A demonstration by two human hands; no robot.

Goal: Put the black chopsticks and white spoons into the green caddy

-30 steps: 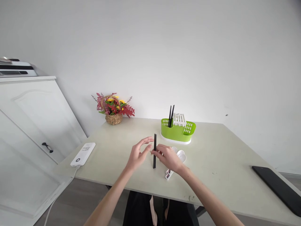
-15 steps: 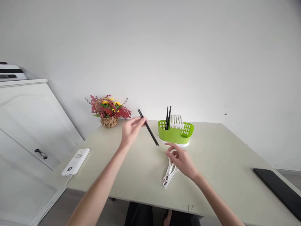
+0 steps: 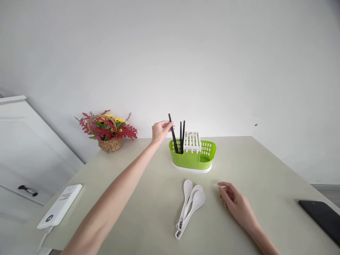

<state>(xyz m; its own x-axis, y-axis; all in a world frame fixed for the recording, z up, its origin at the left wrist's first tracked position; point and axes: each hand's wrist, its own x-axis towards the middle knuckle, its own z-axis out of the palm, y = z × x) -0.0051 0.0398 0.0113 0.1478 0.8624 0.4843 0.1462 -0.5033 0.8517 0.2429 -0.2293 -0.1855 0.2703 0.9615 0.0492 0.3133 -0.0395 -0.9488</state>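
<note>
My left hand [image 3: 160,131] is closed on a pair of black chopsticks [image 3: 173,136], pinching them near their upper ends. They lean to the left, with their lower ends inside the left compartment of the green utensil holder [image 3: 187,162]. Two other black chopsticks [image 3: 182,132] stand in that same compartment. Several white spoons [image 3: 198,202] lie overlapping on the table in front of the holder. To the right of the spoons, my right hand [image 3: 236,203] is low over the table, fingers loosely curled and apart, holding nothing.
A white slatted rack [image 3: 192,141] tops the holder's middle. At the back left sits a wicker basket of flowers [image 3: 110,144]. A white power bank [image 3: 60,205] with a cable lies at the table's left edge, and a black phone [image 3: 321,217] at the right.
The chopsticks passed from my right hand to my left, which carried them to the holder and put their lower ends in. My right hand drew back rightward, away from the spoons.
</note>
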